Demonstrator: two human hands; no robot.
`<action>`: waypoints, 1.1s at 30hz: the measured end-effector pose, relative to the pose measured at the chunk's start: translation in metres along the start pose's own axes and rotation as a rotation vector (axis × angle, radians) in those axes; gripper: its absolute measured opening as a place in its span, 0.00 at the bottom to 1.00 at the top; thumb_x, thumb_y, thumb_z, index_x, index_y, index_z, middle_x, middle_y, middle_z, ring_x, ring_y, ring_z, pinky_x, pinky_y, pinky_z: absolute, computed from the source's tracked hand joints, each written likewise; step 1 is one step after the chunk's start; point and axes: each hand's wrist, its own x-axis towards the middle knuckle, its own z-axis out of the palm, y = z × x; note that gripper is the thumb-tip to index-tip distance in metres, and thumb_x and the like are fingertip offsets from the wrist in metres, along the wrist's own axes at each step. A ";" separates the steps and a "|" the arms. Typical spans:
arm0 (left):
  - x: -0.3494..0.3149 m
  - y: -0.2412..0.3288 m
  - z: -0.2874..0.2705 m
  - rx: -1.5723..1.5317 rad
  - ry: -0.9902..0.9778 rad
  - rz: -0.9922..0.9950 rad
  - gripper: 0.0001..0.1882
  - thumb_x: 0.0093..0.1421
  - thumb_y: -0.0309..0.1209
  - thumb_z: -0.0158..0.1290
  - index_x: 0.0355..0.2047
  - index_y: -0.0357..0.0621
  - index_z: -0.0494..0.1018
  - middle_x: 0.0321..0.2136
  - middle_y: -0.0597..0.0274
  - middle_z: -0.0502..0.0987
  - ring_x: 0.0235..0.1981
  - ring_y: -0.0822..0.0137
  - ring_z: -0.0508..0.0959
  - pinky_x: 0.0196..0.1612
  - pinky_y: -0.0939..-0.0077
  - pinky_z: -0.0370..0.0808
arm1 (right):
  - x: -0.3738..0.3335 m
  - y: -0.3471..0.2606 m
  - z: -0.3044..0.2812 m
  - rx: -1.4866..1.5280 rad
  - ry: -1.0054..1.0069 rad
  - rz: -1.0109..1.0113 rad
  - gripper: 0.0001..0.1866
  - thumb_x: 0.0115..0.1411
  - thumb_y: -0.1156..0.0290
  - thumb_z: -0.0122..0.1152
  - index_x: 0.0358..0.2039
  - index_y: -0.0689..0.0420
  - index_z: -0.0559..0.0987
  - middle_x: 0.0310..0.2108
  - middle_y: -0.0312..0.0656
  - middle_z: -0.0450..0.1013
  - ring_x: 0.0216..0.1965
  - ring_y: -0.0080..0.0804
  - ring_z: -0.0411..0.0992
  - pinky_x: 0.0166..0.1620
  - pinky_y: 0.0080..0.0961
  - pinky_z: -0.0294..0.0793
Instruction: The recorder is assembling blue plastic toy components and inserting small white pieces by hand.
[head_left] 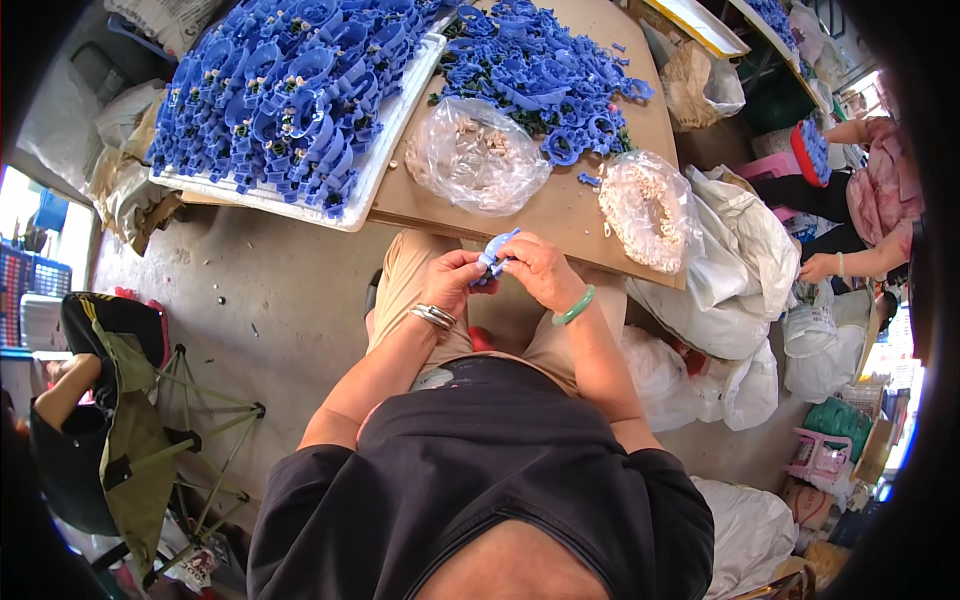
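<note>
Above my lap, just off the table's front edge, both hands are closed on one small blue plastic part (497, 250) with a curved band. My left hand (455, 280) pinches it from the left, a silver bracelet on that wrist. The fingers of my right hand (540, 272) grip its other side; a green bangle rings this wrist. Dark bits show at the part's lower end, too small to make out. Nearest on the table lies an open clear bag (475, 165) of small cream pieces. A second clear bag (650, 210) of cream pieces sits at the right corner.
A white tray (365, 205) heaped with blue parts covers the table's left. Loose blue parts (545, 75) pile on the brown tabletop (400, 195). White sacks (715, 270) stand right of the table; a folding chair (135, 430) is at left. Another person (885, 190) sits at far right.
</note>
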 end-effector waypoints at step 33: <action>-0.006 0.003 0.002 -0.160 -0.019 -0.214 0.09 0.53 0.27 0.47 0.33 0.34 0.67 0.28 0.49 0.74 0.27 0.50 0.76 0.29 0.61 0.77 | 0.005 0.049 -0.036 -0.148 0.467 0.259 0.16 0.47 0.73 0.56 0.39 0.59 0.71 0.27 0.42 0.68 0.28 0.31 0.67 0.32 0.25 0.68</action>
